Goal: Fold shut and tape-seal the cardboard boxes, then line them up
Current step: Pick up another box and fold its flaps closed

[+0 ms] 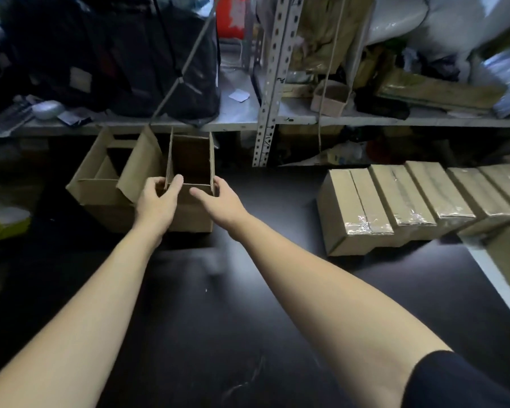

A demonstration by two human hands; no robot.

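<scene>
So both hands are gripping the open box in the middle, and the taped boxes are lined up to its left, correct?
Not quite: the left hand and right hand do grip the open box, but the head view shows the taped boxes lined up to its right, not its left.

Dark counter (pixel 248 304), boxes on it
Two open boxes (pixel 189 210) stand at the back; taped boxes (pixel 404 201) lie in a row at right.

Dark worktop (pixel 248 304) (glossy) below a cluttered metal shelf (pixel 242 120), perforated upright (pixel 267 113).
</scene>
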